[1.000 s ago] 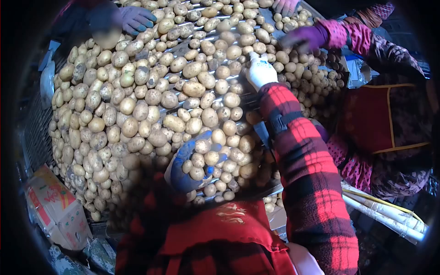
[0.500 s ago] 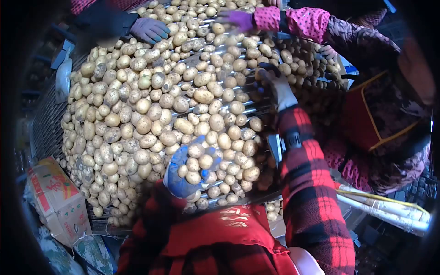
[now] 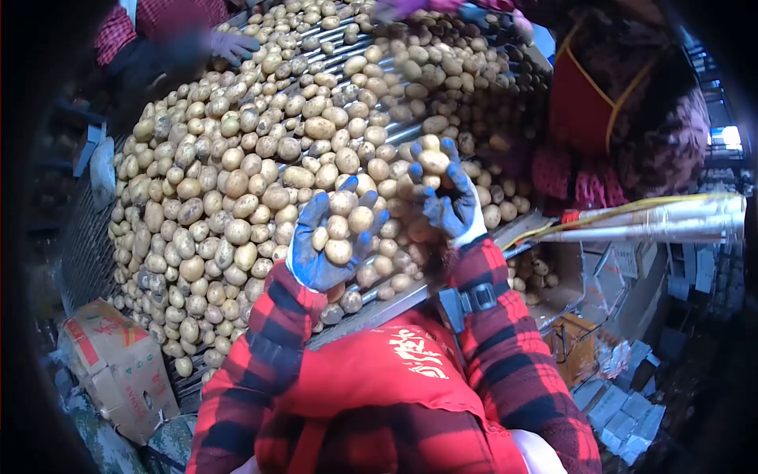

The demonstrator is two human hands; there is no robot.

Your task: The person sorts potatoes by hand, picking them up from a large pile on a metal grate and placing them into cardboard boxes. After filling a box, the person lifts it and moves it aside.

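My left hand (image 3: 310, 259), in a blue-and-white glove, is cupped palm up around several small potatoes (image 3: 338, 227). To its right, my right hand (image 3: 464, 204) wears a similar glove and curls its fingers around a couple of potatoes (image 3: 433, 161). Both hands are held above a broad heap of potatoes (image 3: 237, 186), which covers most of a bed of metal rollers (image 3: 404, 133). Some potatoes in the heap carry dark soil. Shadow hides part of the area just left of my right wrist.
A co-worker's gloved hand (image 3: 233, 47) rests at the heap's far left; another's purple glove (image 3: 395, 8) is at the top. A person in a red apron (image 3: 584, 103) stands at right, near white poles (image 3: 663, 227). A cardboard box (image 3: 118, 367) stands at lower left.
My right hand has come back toward me from farther over the rollers and now holds potatoes, palm side up. The left still cups its potatoes. The view has turned right.
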